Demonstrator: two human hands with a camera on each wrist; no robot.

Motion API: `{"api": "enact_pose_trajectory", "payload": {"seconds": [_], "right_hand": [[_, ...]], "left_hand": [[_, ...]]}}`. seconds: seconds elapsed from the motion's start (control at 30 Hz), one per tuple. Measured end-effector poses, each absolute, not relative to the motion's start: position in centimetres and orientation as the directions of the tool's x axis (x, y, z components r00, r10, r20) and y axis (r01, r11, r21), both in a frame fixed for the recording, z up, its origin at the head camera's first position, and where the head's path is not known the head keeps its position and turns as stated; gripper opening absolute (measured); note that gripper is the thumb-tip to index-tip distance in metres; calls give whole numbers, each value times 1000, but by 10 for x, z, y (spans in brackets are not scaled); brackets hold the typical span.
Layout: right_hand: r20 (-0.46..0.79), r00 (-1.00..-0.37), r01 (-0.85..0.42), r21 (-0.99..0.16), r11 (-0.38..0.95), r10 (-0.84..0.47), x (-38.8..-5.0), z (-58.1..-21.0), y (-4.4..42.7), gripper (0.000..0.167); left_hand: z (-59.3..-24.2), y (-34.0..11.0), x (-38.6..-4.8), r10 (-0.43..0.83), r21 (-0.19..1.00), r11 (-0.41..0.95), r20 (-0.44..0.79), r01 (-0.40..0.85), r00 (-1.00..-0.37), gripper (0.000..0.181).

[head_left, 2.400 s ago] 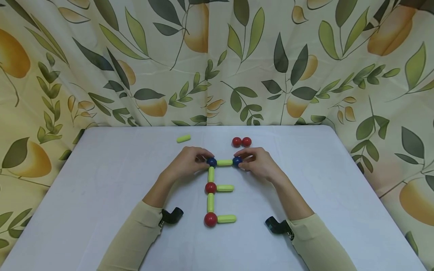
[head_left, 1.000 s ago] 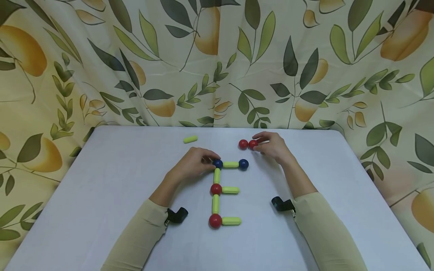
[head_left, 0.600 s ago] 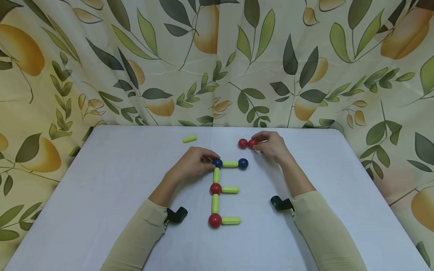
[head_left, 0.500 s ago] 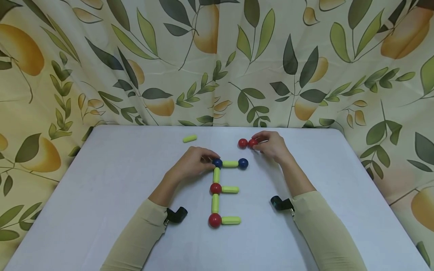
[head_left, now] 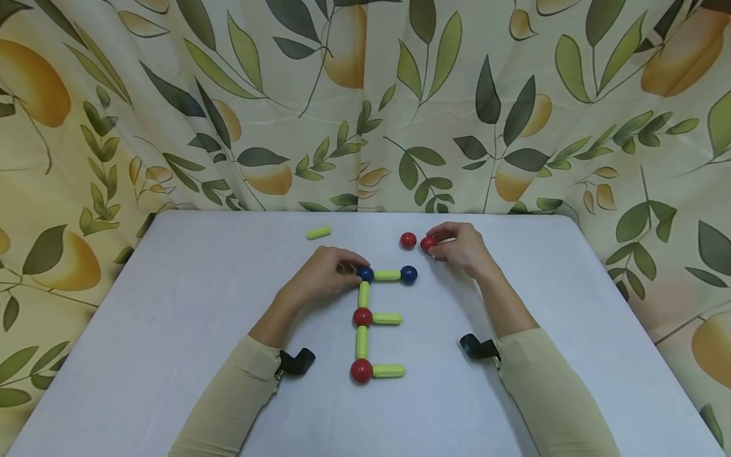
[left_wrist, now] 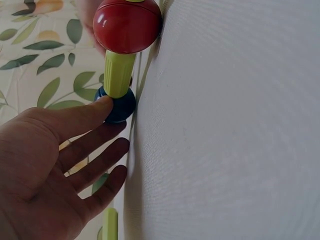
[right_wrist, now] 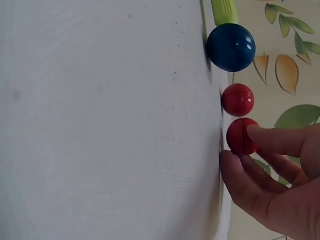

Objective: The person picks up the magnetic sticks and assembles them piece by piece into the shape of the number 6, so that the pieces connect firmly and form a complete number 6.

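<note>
On the table lies a shape of yellow-green rods and balls, like a letter E. My left hand pinches the blue ball at its top left corner between thumb and index finger. A rod runs from there to a second blue ball. Two red balls, a middle one and a lower one, join the upright rods, each with a rod pointing right. Behind the shape, my right hand pinches a red ball with thumb and fingers. Another loose red ball sits just left, a small gap apart.
A loose yellow-green rod lies near the far edge of the white table, behind my left hand. A curtain with leaves and fruit hangs behind the table. Each wrist carries a small black camera, one left and one right.
My right hand has left the right-hand blue ball and gone back to the red balls. It has drawn one slightly away from the other. My left hand keeps hold of its blue ball.
</note>
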State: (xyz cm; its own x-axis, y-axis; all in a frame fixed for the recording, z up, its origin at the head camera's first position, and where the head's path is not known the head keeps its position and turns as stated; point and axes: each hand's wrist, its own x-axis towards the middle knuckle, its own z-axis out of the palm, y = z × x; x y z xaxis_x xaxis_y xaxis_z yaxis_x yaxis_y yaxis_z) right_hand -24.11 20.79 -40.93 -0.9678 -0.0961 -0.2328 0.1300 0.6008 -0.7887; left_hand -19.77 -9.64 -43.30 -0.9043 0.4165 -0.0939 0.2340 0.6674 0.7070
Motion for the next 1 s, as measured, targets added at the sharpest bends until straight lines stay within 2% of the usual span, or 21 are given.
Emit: {"api": "enact_pose_trajectory", "payload": {"seconds": [0.2, 1.0], "right_hand": [[-268, -956, 143, -777, 613, -117, -229, -403, 211, 39], [-277, -924, 55, -779, 625, -265, -178, -385, 209, 33]], "left_hand": [[-433, -97, -198, 426, 708, 662, -84, 247, -901, 33], [-431, -98, -197, 430, 708, 662, -90, 246, -898, 33]]}}
